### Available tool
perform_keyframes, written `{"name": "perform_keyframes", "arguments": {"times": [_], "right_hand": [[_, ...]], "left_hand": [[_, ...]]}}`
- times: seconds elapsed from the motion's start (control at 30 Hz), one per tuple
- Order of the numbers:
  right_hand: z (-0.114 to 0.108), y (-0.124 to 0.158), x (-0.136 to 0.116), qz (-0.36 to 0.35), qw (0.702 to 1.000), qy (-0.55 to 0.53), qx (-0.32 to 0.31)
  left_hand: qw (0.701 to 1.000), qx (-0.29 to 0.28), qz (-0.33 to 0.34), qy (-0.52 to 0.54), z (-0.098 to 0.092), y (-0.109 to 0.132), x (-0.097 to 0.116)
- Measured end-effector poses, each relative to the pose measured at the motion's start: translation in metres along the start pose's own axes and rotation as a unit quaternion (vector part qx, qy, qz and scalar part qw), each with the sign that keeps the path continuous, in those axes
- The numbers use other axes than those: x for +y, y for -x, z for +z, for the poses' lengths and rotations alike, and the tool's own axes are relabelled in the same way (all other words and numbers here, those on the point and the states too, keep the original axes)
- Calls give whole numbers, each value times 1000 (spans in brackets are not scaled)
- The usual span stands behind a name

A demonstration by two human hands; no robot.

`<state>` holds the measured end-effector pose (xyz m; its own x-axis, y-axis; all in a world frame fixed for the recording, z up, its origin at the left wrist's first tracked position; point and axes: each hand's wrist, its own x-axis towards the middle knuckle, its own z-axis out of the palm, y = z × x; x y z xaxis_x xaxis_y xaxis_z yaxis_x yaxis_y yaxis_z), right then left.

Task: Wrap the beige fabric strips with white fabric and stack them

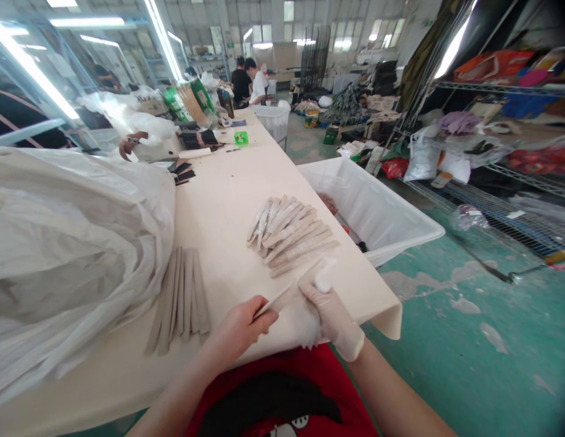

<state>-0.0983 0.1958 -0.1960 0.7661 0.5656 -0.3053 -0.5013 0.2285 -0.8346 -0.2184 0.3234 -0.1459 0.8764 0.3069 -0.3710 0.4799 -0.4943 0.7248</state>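
Note:
My left hand (248, 325) is closed on one end of a flat beige strip (286, 296) above the table's near edge. The gloved right hand (330, 312) grips the strip's other end along with a white, cloth-like wad (322, 283); translucent material hangs below that hand. Just beyond my hands lies a fanned pile of beige strips (294, 233) with whitish patches. Plainer grey-beige strips (182, 297) lie side by side to the left.
A big whitish plastic sheet (77, 255) covers the table's left side. Against the right edge of the table (218, 212) stands a white bin (382, 212). Wire shelves (500, 206) hold bags farther right. Two people (257, 85) are in the background.

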Motion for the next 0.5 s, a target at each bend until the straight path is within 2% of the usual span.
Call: {"name": "perform_keyframes", "arguments": {"times": [0.07,0.13,0.2,0.27,0.3,0.33,0.43,0.47,0.5], "right_hand": [[1,-1,1,-22,999,-19,31],[7,2,2,-30,1000,5,-8],[14,8,1,-31,996,29,-76],[14,10,-6,-6,996,-5,-85],[11,9,-11,19,997,-36,-60],[8,6,-15,46,996,-77,2],[0,-2,-20,53,980,-124,144],[1,-2,-18,60,977,-132,153],[3,-1,-15,48,982,-139,119]], "left_hand": [[999,-29,-17,42,0,0,-4],[998,-2,-9,60,0,-2,-4],[997,25,1,66,-3,-4,-1],[997,22,-2,67,-6,-4,0],[998,11,-7,67,-8,-3,0],[998,-1,-11,64,-8,-2,0],[999,-4,-7,48,-5,-5,1],[999,9,0,43,-2,-9,2],[999,23,8,41,0,-12,3]]}}
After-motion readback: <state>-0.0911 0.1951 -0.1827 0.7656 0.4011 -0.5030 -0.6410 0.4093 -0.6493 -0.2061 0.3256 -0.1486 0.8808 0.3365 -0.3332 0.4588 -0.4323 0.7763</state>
